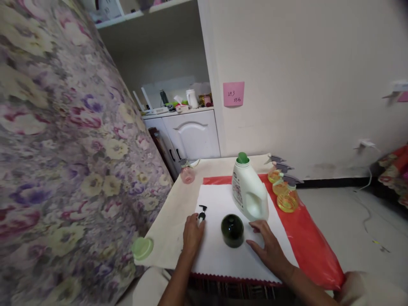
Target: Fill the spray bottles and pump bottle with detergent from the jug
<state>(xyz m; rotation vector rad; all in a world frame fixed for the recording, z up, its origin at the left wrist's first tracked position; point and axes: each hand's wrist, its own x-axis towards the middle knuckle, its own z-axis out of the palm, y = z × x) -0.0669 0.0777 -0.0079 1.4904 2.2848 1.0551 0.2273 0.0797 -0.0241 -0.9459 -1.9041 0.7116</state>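
Note:
My left hand (192,233) rests on a white cloth (223,259), its fingertips touching a small black pump head (202,212) that it seems to pinch. A dark green round bottle (232,230) stands between my hands with no top on it. My right hand (267,246) lies flat on the cloth just right of the bottle, fingers stretched out, holding nothing. Behind the bottle stands a white detergent jug (248,190) with a green cap.
Three yellow spray bottles (283,191) line the red sheet (306,238) at the right. A pink spray bottle (187,173) sits at the table's far left, a green lid (142,248) at its near left corner. A floral mattress (63,161) leans close on the left.

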